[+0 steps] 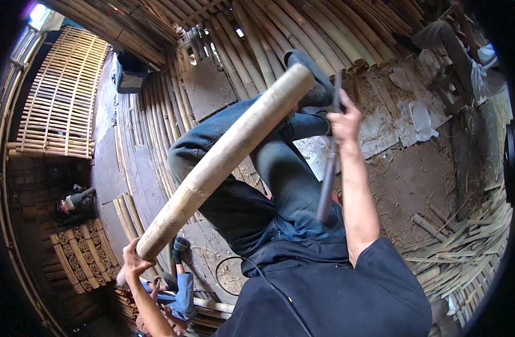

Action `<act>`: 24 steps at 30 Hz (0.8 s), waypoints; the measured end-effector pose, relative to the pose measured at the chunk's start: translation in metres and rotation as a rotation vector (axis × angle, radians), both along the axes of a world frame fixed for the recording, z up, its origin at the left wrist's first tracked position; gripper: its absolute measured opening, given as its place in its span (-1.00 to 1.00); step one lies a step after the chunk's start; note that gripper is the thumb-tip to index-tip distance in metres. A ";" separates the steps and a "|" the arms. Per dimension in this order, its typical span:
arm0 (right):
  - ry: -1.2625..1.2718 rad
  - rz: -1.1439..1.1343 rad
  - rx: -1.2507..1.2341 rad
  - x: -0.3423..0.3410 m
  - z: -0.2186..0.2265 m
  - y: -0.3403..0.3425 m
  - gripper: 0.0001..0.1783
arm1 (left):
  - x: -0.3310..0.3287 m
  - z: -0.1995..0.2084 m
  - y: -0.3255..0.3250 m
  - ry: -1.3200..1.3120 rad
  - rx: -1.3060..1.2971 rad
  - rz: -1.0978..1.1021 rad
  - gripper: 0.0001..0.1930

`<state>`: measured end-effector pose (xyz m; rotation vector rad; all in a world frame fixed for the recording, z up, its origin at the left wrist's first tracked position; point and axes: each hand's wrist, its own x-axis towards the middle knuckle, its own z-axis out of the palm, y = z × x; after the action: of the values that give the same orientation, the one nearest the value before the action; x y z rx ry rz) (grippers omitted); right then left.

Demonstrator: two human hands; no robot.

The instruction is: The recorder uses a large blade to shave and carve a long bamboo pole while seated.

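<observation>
A thick, pale bamboo pole point(210, 174) slants across my bent legs. Its lower left end is in my left hand point(137, 261), the fingers wrapped round it. The far end overlaps my dark shoe point(319, 76) in the view. My right hand point(345, 121) grips a long dark knife-like tool point(327, 182), held upright just right of the pole's far end. Above the hand this tool looks thin and flat; below, it is thicker and rounded. Slight blur hides its exact kind. I cannot tell whether the tool touches the pole.
Long bamboo poles point(302, 33) lie side by side at the far edge. Split strips point(471, 247) are heaped at right. A slatted bamboo panel point(64, 92) and cut bundles point(86, 255) are at left. Another person's blue sleeve point(183, 295) shows lower left, another's grey-clad leg point(448, 48) upper right.
</observation>
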<state>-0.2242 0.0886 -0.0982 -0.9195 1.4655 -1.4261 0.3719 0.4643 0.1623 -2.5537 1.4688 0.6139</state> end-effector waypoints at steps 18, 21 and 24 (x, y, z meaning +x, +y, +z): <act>-1.295 0.332 -0.016 -0.043 0.115 0.104 0.29 | -0.167 -0.030 -0.260 0.813 -0.217 0.300 -0.31; -0.955 0.453 0.111 -0.036 0.125 0.102 0.39 | -0.212 -0.087 -0.368 0.959 -0.214 0.230 -0.34; -0.946 0.502 0.225 -0.038 0.102 0.107 0.36 | -0.299 -0.121 -0.490 0.978 -0.222 0.151 -0.33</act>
<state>-0.2624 0.1960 0.0035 -0.3240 0.5989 -1.0435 0.0727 -0.0258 0.0413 -2.6434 1.6055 2.0292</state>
